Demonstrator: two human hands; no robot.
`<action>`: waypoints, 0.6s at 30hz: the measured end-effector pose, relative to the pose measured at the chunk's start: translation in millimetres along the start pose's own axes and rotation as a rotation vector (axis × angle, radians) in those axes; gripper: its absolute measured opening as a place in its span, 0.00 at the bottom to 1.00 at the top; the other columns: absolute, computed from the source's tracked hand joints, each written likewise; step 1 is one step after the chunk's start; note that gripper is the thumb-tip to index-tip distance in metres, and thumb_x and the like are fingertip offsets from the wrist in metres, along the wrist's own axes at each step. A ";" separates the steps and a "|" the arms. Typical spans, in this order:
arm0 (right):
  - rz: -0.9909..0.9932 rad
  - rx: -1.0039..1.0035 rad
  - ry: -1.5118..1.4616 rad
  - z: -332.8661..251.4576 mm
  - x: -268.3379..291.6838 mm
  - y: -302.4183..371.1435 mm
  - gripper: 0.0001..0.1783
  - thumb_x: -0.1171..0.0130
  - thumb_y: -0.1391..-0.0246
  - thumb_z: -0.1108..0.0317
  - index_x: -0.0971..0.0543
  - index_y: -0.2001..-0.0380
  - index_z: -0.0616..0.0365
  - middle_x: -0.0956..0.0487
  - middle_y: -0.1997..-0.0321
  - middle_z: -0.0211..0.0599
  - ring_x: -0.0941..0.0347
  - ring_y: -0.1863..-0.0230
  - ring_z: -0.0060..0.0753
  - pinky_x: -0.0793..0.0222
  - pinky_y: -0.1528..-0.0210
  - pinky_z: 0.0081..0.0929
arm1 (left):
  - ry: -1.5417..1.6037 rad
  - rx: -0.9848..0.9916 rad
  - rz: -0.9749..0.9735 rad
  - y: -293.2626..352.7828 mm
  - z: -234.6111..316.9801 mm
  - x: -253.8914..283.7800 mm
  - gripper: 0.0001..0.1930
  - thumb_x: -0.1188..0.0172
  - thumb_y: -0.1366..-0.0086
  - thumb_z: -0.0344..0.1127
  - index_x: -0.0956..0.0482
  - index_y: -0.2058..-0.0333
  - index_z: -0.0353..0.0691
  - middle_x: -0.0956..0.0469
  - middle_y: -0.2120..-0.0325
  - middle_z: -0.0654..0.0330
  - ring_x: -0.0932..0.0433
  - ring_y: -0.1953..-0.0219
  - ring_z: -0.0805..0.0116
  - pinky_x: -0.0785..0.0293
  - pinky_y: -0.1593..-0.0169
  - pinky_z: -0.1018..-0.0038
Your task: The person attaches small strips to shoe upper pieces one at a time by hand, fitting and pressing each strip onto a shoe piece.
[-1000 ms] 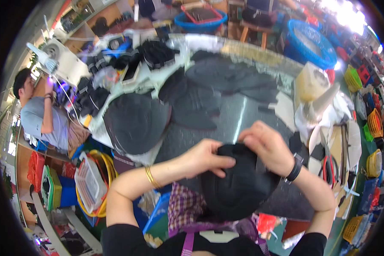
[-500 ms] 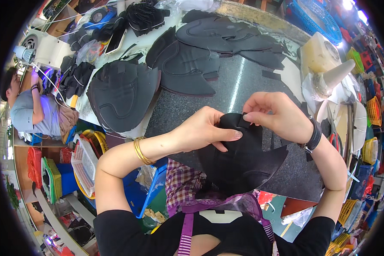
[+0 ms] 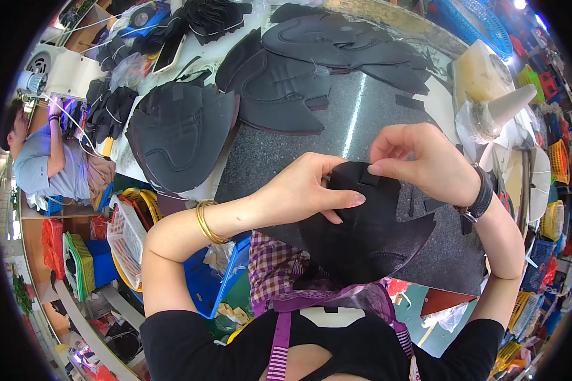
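many cut panels [image 3: 184, 133] are lying flat on the table [image 3: 362, 108], seemingly not yet handled. i'm holding one black panel [image 3: 368, 235] over my lap, my left hand [image 3: 302, 190] gripping its edge, my right hand [image 3: 419, 162] pinching a small tab [image 3: 370, 176] on top.

1. A dark speckled stone-like worktable [image 3: 362, 120] carries everything, reflecting a streak of light.
2. At its left edge lies a stack of black fan-shaped fabric panels [image 3: 181, 136].
3. Farther off, more black curved panels [image 3: 279, 89] overlap.
4. At the far right rests a white cone-shaped thread spool [image 3: 508, 105].
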State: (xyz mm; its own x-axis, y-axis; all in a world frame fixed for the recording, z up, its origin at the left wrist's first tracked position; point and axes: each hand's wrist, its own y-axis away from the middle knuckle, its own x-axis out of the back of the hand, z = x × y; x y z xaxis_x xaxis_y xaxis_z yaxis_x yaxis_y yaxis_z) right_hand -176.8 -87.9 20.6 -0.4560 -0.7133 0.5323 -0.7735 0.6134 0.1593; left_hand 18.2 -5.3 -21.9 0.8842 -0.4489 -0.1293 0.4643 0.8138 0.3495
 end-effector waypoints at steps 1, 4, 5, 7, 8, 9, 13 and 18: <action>-0.014 -0.005 0.043 -0.3 0.3 0.2 0.08 0.40 0.53 0.70 0.23 0.73 0.65 0.24 0.80 0.42 0.27 0.76 0.33 0.32 0.70 0.28 | 0.001 0.003 0.000 0.5 -0.3 -0.1 0.14 0.39 0.41 0.34 0.24 0.61 0.29 0.22 0.71 0.60 0.23 0.69 0.78 0.21 0.68 0.81; 0.063 0.140 0.091 6.8 -2.4 1.5 0.09 0.40 0.53 0.69 0.23 0.74 0.65 0.24 0.79 0.45 0.26 0.75 0.39 0.32 0.69 0.31 | -0.027 -0.012 -0.015 1.6 0.1 -0.6 0.14 0.39 0.41 0.34 0.24 0.62 0.29 0.21 0.72 0.60 0.23 0.71 0.78 0.21 0.69 0.81; 0.066 0.139 0.088 5.6 -2.7 1.6 0.09 0.40 0.53 0.69 0.23 0.74 0.65 0.24 0.79 0.45 0.26 0.75 0.39 0.32 0.69 0.31 | -0.028 0.004 -0.021 1.9 0.3 -1.4 0.13 0.39 0.41 0.33 0.24 0.62 0.29 0.22 0.71 0.61 0.23 0.71 0.79 0.22 0.69 0.82; 0.011 0.093 0.059 1.0 -3.1 0.1 0.09 0.41 0.53 0.68 0.24 0.74 0.66 0.24 0.78 0.47 0.25 0.73 0.43 0.31 0.68 0.33 | -0.031 0.023 -0.028 2.2 1.1 -2.8 0.12 0.38 0.40 0.32 0.24 0.61 0.30 0.22 0.71 0.62 0.24 0.70 0.80 0.22 0.69 0.82; 0.013 0.093 0.056 -0.2 -3.1 -1.0 0.09 0.41 0.53 0.68 0.24 0.74 0.66 0.24 0.78 0.47 0.25 0.73 0.43 0.31 0.68 0.33 | -0.045 0.029 -0.034 2.3 2.0 -3.7 0.12 0.38 0.41 0.32 0.24 0.62 0.30 0.22 0.71 0.63 0.24 0.71 0.80 0.22 0.69 0.82; 0.003 0.073 0.057 -1.2 -2.8 -2.1 0.10 0.41 0.53 0.68 0.24 0.75 0.67 0.24 0.77 0.48 0.25 0.73 0.44 0.31 0.68 0.33 | -0.060 0.033 -0.042 2.2 3.1 -4.4 0.12 0.38 0.41 0.32 0.24 0.62 0.30 0.22 0.71 0.63 0.24 0.71 0.80 0.22 0.69 0.83; -0.005 0.024 0.032 -0.3 -0.2 0.6 0.10 0.41 0.52 0.68 0.24 0.75 0.68 0.24 0.78 0.48 0.24 0.73 0.41 0.30 0.68 0.31 | -0.094 0.040 -0.006 3.8 6.9 -4.0 0.12 0.38 0.41 0.32 0.24 0.62 0.30 0.23 0.72 0.63 0.24 0.72 0.80 0.23 0.70 0.83; 0.001 -0.044 -0.030 0.1 0.7 3.3 0.10 0.41 0.52 0.69 0.23 0.74 0.67 0.23 0.79 0.45 0.24 0.75 0.34 0.30 0.69 0.28 | -0.006 0.037 0.011 2.2 3.7 -3.4 0.12 0.38 0.41 0.32 0.23 0.62 0.30 0.23 0.72 0.64 0.25 0.72 0.81 0.23 0.71 0.83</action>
State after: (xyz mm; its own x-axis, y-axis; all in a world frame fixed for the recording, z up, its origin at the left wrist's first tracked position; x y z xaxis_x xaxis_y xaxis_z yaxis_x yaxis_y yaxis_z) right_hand -179.7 -86.4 21.5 -0.4705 -0.7221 0.5072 -0.7533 0.6280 0.1955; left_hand 16.1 -3.4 -17.2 0.8889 -0.4422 -0.1198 0.4522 0.8045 0.3852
